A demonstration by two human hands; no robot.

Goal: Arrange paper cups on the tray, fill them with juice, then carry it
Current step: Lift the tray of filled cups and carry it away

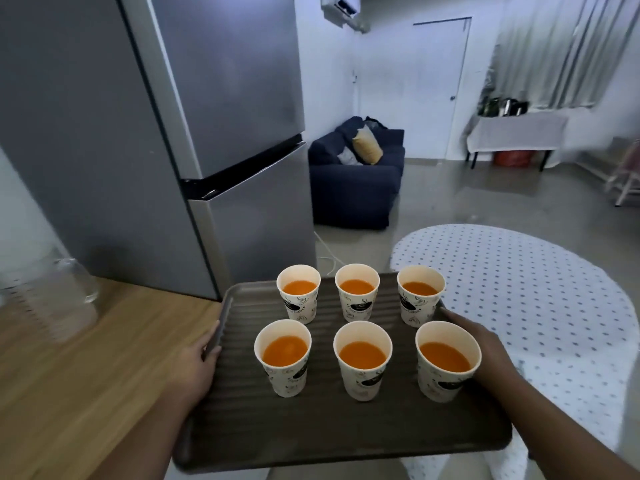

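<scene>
Tray (pixel 311 434): dark, ribbed and rectangular; held level in front of the person, between the wooden desk and the round desk, with its near edge over the floor.
Left hand (pixel 197 362): clamped on the left rim, thumb lying on top of it, fingers hidden underneath.
Right hand (pixel 485 344): grips the right rim, just beside the front right cup; its fingers reach along the rim toward the back right cup.
Cups: six printed paper cups, all upright, in two rows of three on the far half of the tray, none touching another.
Back row: back left cup (pixel 298 296), back middle cup (pixel 356 294), back right cup (pixel 419 297).
Front row: front left cup (pixel 283 358), front middle cup (pixel 362 362), front right cup (pixel 446 362).
Juice (pixel 362 355): orange, in every cup, below the brim.
Wooden desk (pixel 86 393): left of the tray, light wood grain.
Glass jug (pixel 52 292): clear and blurred, standing on the wooden desk at the far left.
Fridge (pixel 207 116): grey, two doors, behind the wooden desk.
Round desk (pixel 554 306): right of the tray, under a white cloth with blue dots.
Sofa (pixel 356 181): dark blue, beyond the fridge, with a yellow cushion (pixel 367 147) on it.
Far desk (pixel 516 133): cloth-covered, by the curtains; the vessels on it are too small to tell.
</scene>
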